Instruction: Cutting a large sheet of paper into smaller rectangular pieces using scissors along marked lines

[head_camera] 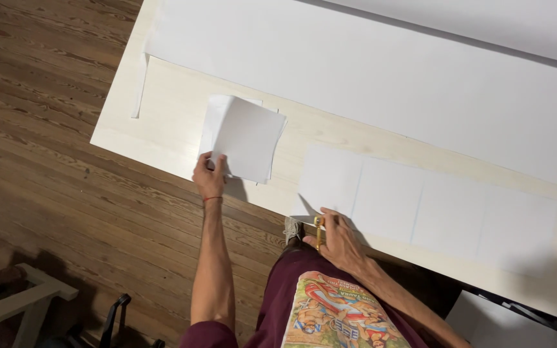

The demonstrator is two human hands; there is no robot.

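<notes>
Right now my left hand (pixel 209 175) pinches the near corner of a thin stack of white square paper sheets (pixel 243 136), lifted slightly off the pale wooden counter (pixel 175 113) close to its near edge. My right hand (pixel 338 240), at the same edge, has its fingers closed around a yellow pencil (pixel 318 231), resting on a long white paper strip marked into squares (pixel 420 206). Held by one corner, the stack could fan out and slide off onto the wooden floor (pixel 46 180).
</notes>
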